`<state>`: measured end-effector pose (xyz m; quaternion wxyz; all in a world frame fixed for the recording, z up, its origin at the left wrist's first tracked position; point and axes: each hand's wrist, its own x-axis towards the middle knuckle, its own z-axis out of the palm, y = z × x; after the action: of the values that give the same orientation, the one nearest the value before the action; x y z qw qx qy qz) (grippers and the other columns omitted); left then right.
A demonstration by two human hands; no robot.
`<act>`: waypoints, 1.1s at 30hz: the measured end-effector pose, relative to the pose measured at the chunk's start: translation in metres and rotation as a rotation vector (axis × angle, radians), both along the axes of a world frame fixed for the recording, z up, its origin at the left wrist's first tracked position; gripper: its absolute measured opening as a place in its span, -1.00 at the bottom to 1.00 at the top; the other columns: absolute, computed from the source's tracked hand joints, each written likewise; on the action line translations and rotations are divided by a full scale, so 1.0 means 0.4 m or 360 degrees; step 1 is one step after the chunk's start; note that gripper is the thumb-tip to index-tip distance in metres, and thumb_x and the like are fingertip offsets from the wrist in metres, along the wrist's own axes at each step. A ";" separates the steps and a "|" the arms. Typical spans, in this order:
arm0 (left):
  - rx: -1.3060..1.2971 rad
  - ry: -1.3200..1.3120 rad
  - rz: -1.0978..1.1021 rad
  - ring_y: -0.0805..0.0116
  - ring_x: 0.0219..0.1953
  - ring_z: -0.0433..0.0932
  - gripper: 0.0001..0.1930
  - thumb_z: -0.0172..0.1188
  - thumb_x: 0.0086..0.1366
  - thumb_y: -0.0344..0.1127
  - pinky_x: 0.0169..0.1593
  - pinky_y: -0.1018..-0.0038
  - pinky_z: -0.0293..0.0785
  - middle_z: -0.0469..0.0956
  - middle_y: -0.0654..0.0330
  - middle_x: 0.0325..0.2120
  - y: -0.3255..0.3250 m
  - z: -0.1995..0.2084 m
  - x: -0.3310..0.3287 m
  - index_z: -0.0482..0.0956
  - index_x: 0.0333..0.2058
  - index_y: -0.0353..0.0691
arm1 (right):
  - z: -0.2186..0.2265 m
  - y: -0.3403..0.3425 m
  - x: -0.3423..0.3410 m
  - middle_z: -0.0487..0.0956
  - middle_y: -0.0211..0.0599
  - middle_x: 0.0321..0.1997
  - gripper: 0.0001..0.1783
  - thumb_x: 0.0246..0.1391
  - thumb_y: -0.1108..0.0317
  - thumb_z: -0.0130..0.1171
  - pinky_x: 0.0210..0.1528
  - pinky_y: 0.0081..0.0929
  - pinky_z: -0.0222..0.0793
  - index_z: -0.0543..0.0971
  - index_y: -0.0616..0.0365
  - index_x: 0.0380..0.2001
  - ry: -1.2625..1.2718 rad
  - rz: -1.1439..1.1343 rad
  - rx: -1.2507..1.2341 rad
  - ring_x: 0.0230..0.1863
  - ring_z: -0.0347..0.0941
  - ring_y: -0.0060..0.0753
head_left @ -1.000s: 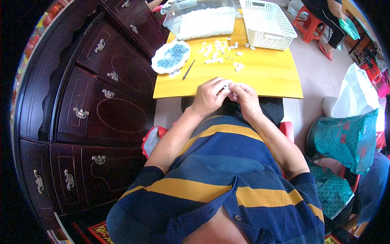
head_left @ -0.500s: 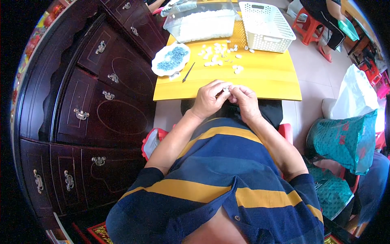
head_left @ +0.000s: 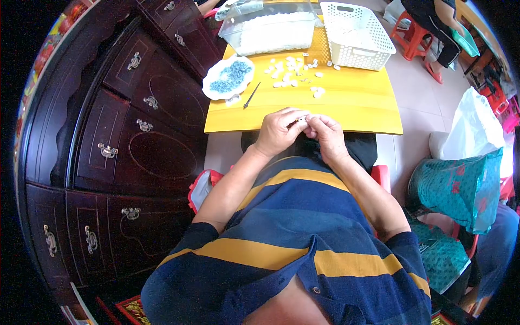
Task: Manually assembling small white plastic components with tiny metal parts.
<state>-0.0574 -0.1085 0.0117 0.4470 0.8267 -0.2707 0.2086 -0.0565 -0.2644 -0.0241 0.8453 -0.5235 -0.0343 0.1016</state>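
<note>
At the far left stands a dark wooden cabinet [head_left: 124, 141] with metal drawer pulls, just beside the yellow table [head_left: 346, 105]. On the table's left part lies a white plate of small blue pieces [head_left: 227, 78], and near it, to the right, a thin dark pointed tool [head_left: 252, 95]. Farther off sits a clear plastic tub [head_left: 271, 30] filled with white pieces, and right of it a white perforated basket [head_left: 355, 35]. Between these and the near edge, loose white pieces [head_left: 295, 73] lie scattered over the tabletop. At the near edge the left hand [head_left: 276, 132] and the right hand [head_left: 327, 135] meet, fingers curled in and fingertips touching, pinching one small white piece [head_left: 302, 118] between them; it is too small to tell how it is gripped. Judging by the full tub and the many loose pieces on the table, most of the work seems left; what is finished cannot be told, since the basket's contents are unclear. At the right stand a white plastic bag [head_left: 474, 127] and a green patterned bag [head_left: 460, 187]
</note>
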 end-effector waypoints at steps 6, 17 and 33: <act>-0.0018 0.0070 -0.0011 0.20 -0.38 0.63 -0.84 0.24 0.17 -0.42 -0.29 0.42 0.52 0.63 0.05 -0.38 0.001 -0.008 0.007 0.64 -0.25 -0.28 | -0.003 0.002 0.003 0.52 -0.50 -0.53 -0.80 0.15 0.30 0.17 -0.37 -0.70 0.23 0.61 0.15 -0.49 0.0074 -0.0018 0.0003 -0.48 0.32 -0.71; 0.0266 0.0303 0.0002 0.33 -0.46 0.59 -0.84 0.19 0.23 -0.35 -0.32 0.44 0.49 0.62 0.09 -0.47 0.012 0.012 0.048 0.63 -0.31 -0.33 | -0.019 -0.017 0.027 0.57 -0.44 -0.47 -0.80 0.21 0.27 0.12 -0.42 -0.74 0.28 0.60 0.16 -0.36 0.0028 0.0101 -0.0114 -0.49 0.39 -0.70; 0.0010 0.0374 -0.0206 0.42 -0.26 0.57 -0.55 0.07 0.23 -0.37 -0.18 0.54 0.50 0.57 0.07 -0.17 -0.106 0.258 0.560 0.43 0.10 -0.37 | 0.011 -0.029 0.028 0.62 -0.45 -0.37 -0.80 0.25 0.24 0.10 -0.38 -0.74 0.33 0.58 0.13 -0.32 0.0021 0.0253 -0.0307 -0.46 0.42 -0.71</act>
<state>0.1664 -0.1507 0.1151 0.4856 0.8276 -0.2699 0.0800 -0.0454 -0.2760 -0.0198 0.7804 -0.5974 -0.0602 0.1747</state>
